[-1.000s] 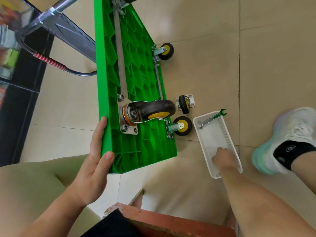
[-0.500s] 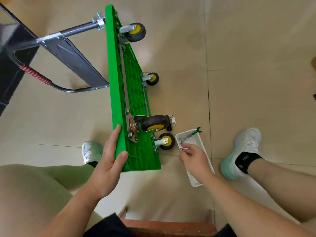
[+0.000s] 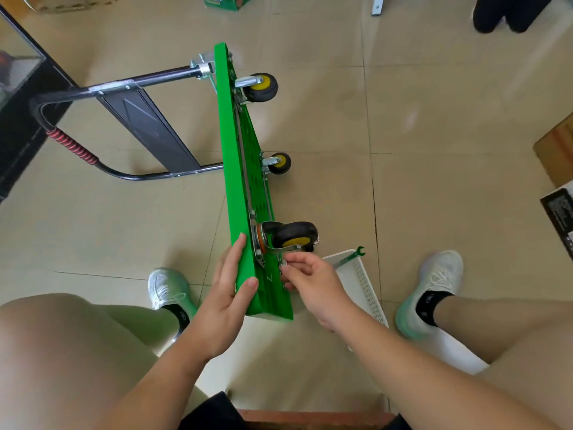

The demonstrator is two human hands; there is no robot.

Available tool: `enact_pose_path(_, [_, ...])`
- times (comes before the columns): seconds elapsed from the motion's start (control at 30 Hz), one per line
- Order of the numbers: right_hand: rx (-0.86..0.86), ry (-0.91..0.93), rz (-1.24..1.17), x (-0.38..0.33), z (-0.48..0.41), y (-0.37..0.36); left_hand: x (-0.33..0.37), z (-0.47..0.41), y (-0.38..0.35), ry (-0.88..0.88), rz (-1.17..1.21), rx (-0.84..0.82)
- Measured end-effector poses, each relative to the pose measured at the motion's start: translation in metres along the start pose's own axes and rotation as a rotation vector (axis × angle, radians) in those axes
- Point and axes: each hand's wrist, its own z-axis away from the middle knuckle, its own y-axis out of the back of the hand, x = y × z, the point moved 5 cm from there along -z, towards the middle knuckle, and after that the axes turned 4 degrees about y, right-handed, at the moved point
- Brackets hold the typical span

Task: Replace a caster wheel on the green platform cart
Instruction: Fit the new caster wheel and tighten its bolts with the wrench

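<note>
The green platform cart (image 3: 238, 169) stands on its side edge on the tiled floor, underside facing right. My left hand (image 3: 229, 290) grips its near upper edge. A black and yellow caster wheel (image 3: 294, 235) sits on its mounting plate near the near end. My right hand (image 3: 310, 280) is just below that caster, fingertips pinched on a small metal fastener at the plate. Two more casters (image 3: 262, 86) (image 3: 279, 162) show further along the cart. A green wrench (image 3: 350, 258) lies across the far end of a white tray (image 3: 362, 283).
The cart's folded black handle (image 3: 93, 125) with a red grip lies on the floor to the left. My white shoes (image 3: 169, 290) (image 3: 434, 290) flank the cart. A cardboard box (image 3: 558, 147) and a dark box (image 3: 562, 215) sit at the right edge.
My right hand left the white tray and moved left to the caster's mounting plate, fingers now pinched on a small fastener. The view pulled back; my left hand stays on the cart edge.
</note>
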Motion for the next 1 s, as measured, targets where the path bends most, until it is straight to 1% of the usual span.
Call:
enact_pose_path(0.1, [0.029, -0.040, 0.032, 0.014, -0.011, -0.008, 0.002, 0.000, 0.000, 0.007, 0.000, 0.000])
enact_pose_path(0.2, [0.008, -0.053, 0.053, 0.026, -0.018, -0.015, 0.001, 0.001, -0.001, 0.026, -0.010, 0.009])
enact_pose_path(0.33, [0.024, -0.061, -0.011, 0.034, -0.024, -0.024, 0.001, 0.001, -0.001, 0.030, -0.002, 0.009])
enact_pose_path(0.7, [0.008, -0.043, -0.043, 0.032, -0.027, -0.031, -0.001, 0.003, -0.001, 0.042, 0.011, 0.010])
enact_pose_path(0.83, [-0.013, -0.086, -0.035, 0.032, -0.028, -0.029, 0.000, 0.002, 0.000, 0.034, 0.011, 0.008])
enact_pose_path(1.0, [0.015, -0.133, -0.036, 0.032, -0.029, -0.033, -0.001, 0.002, 0.000, 0.025, 0.006, 0.013])
